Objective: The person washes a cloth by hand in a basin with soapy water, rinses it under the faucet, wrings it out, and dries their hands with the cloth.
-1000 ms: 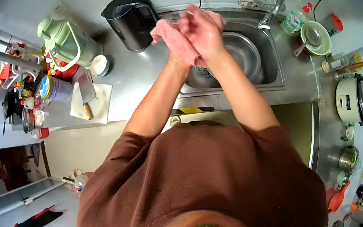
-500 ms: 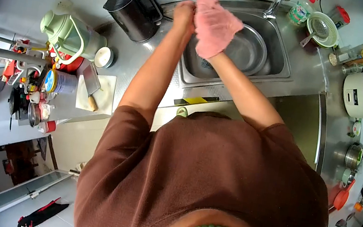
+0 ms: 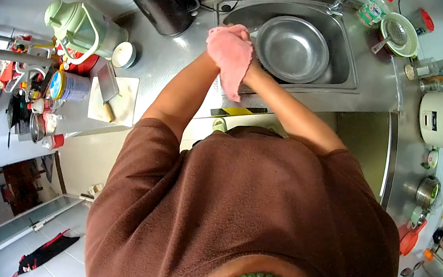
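A pink cloth point(image 3: 230, 52) is bunched over both hands at the left edge of the sink. My left hand point(image 3: 211, 60) reaches under it from the left; the cloth hides its fingers. From the other side my right hand point(image 3: 252, 71) grips the cloth, with only its wrist side showing and the fingers covered. One corner of the cloth hangs down between the forearms. Just right of the hands, a round metal basin point(image 3: 292, 50) sits in the steel sink point(image 3: 345, 57), under the faucet point(image 3: 342, 1).
A black electric kettle point(image 3: 162, 1) and a green thermos point(image 3: 85, 30) stand left. A cleaver point(image 3: 107, 85) lies on a white cutting board point(image 3: 123, 102), near a small bowl point(image 3: 124, 55). To the right are a strainer basket point(image 3: 405, 46) and a rice cooker point(image 3: 433, 119).
Both hands and the pink cloth have moved down and left, away from over the basin. The hands are closer together, and the cloth now covers the left hand too.
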Tool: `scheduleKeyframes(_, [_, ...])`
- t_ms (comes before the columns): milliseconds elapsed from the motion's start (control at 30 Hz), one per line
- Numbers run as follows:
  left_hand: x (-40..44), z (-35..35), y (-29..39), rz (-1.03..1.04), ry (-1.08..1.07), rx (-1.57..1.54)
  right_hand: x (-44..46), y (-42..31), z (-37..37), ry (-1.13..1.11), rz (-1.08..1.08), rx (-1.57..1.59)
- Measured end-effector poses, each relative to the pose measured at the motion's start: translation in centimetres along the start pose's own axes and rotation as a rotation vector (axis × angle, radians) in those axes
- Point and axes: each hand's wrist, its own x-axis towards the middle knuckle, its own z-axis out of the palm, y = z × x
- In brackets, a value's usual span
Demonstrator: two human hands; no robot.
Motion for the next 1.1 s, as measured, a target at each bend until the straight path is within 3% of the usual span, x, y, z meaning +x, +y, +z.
scheduleKeyframes(67, [-1.2,6.3,-1.1,-0.376,0.258,0.216,1.2,0.5,0.5,-0.168,0.007,-0.087])
scheduleKeyframes(133, [-0.8,11.5,-6.1,-0.446,-0.127,0.535,2.8,0.8,1.0,-0.347,0.011,-0.198])
scheduleKeyframes(200, [-2.3,9.4,-6.4,-0.207,-0.314,0.563,3.6,1.0,1.3,-0.517,0.012,-0.317])
scheduleKeyframes(267, [-5.8,-0.1,-3.6,0.323,-0.268,0.308,4.2,1.1,1.4,-0.592,-0.074,-0.427])
scheduleKeyframes(300, [-5.5,-1.0,-4.4,0.192,-0.342,0.187,4.4,1.4,1.0,-0.575,-0.225,-0.459])
scheduleKeyframes(367, [-5.0,-2.5,-6.1,-0.070,-0.483,-0.060,4.6,3.2,3.4,-0.159,-0.391,-0.569])
scheduleKeyframes(400, [-4.7,-3.1,-6.9,-0.417,-0.423,-0.610,4.6,2.8,4.4,0.001,-0.274,-0.449])
scheduleKeyframes(433, [-5.3,-3.7,-7.2,-0.699,-0.258,-1.142,4.6,2.4,5.3,-0.081,-0.369,-0.582])
scheduleKeyframes(467, [-6.2,-3.5,-7.9,-0.596,-0.060,-0.989,4.5,0.6,5.0,-0.155,-0.474,-0.704])
scheduleKeyframes(500, [-6.7,-4.0,-8.1,-0.490,0.129,-0.829,4.1,-1.2,6.0,0.062,-0.420,-0.477])
scheduleKeyframes(567, [-9.0,-4.4,-9.2,-0.291,0.316,-0.239,0.9,3.6,12.5,-0.128,-0.404,-0.183])
scheduleKeyframes(600, [-9.7,-4.4,-10.2,-0.175,0.184,-0.183,-0.6,6.0,15.8,-0.219,-0.379,-0.038])
scheduleKeyframes(633, [-10.4,-4.5,-11.2,-0.059,0.052,-0.127,-2.3,4.0,13.6,-0.260,-0.330,-0.198])
scheduleKeyframes(667, [-11.3,-4.2,-11.6,-0.054,-0.152,-0.206,-2.7,3.1,12.6,-0.358,-0.347,-0.307])
scheduleKeyframes(700, [-12.6,-3.2,-11.9,-0.196,-0.396,-0.103,-2.8,2.8,12.2,-0.455,-0.366,-0.419])
scheduleKeyframes(767, [-13.1,-2.5,-13.1,-0.220,-0.506,0.007,-2.5,3.1,13.1,-0.412,-0.344,-0.434])
scheduleKeyframes(967, [-8.9,-1.8,-18.6,-0.193,-0.502,0.267,5.3,2.4,18.0,-0.323,-0.275,-0.541])
scheduleKeyframes(1100, [-7.6,-4.2,-24.5,-0.143,-0.466,0.338,7.2,-2.4,21.2,-0.418,-0.238,-0.546])
